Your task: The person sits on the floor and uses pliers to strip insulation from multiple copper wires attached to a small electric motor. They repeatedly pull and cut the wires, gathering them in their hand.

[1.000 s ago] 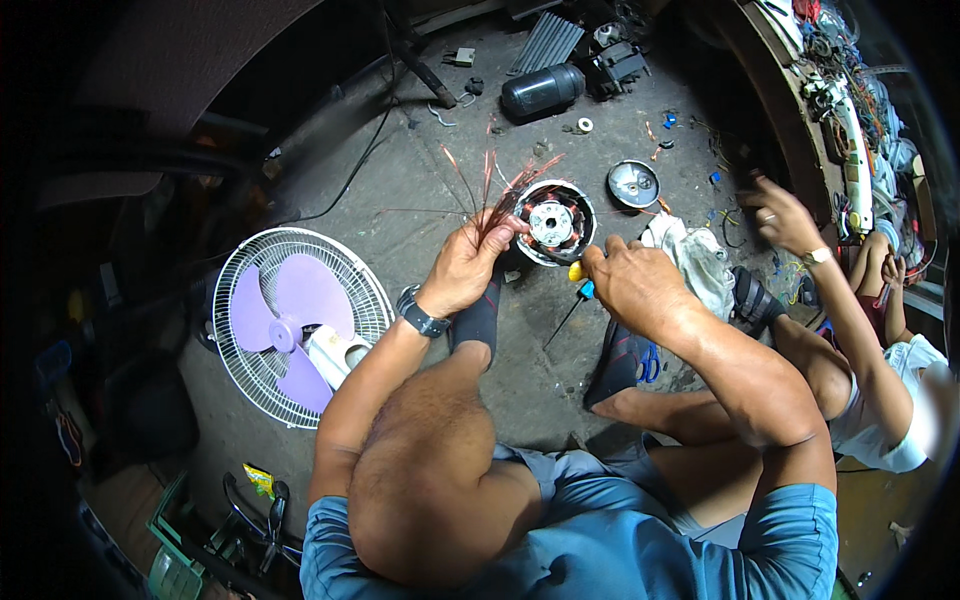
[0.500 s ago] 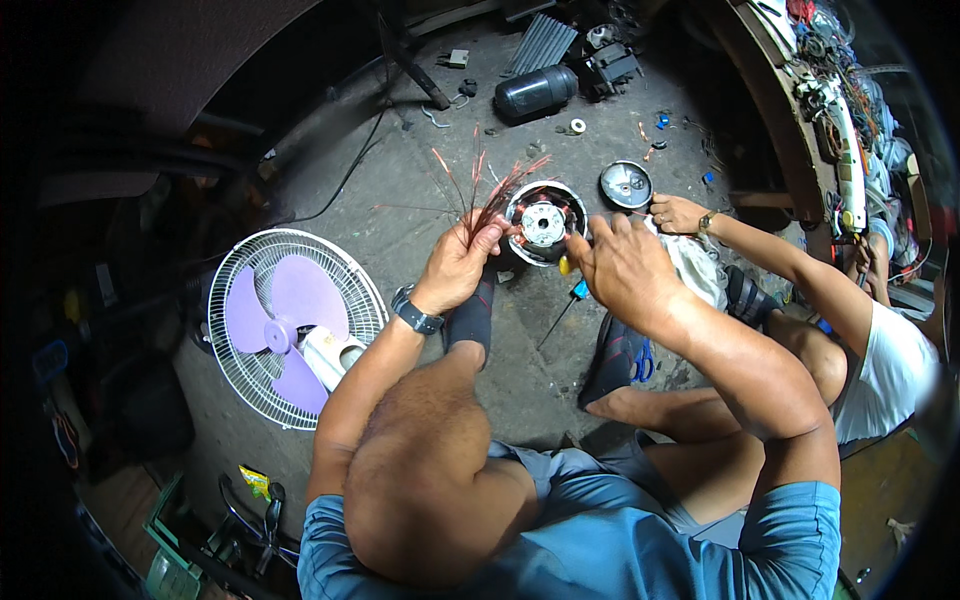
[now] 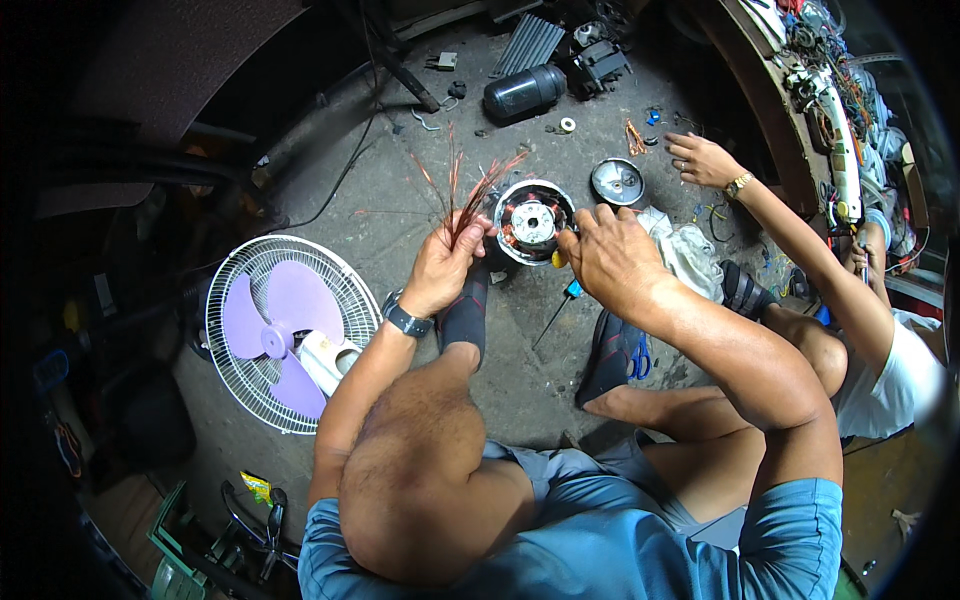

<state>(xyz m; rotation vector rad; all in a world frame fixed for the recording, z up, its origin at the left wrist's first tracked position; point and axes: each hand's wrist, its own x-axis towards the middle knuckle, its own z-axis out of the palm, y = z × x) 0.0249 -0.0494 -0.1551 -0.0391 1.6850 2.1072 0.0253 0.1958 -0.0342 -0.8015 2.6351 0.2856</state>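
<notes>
My left hand [image 3: 440, 262] is closed around a bundle of thin copper wires [image 3: 470, 185], whose loose ends fan out above the fingers. To its right, a round electric motor [image 3: 533, 223] with a white-edged housing and copper windings rests on the floor. My right hand [image 3: 618, 258] is at the motor's right rim with curled fingers. A small yellow piece [image 3: 558, 258] shows under its fingertips; what the hand grips is mostly hidden. A round metal cover [image 3: 617, 182] lies just beyond, to the right.
A fan with purple blades [image 3: 275, 340] stands at left. A blue-handled screwdriver [image 3: 573, 289], blue scissors [image 3: 640, 362] and a white cloth [image 3: 680, 255] lie nearby. At right, a co-worker's hand [image 3: 703, 160] reaches over the floor beside copper scraps [image 3: 635, 138]. A black cylinder [image 3: 524, 90] lies farther off.
The co-worker's hand has moved away from beside the metal cover, farther out, and its fingers are spread. More copper scraps show on the floor near it. My hands keep nearly the same places.
</notes>
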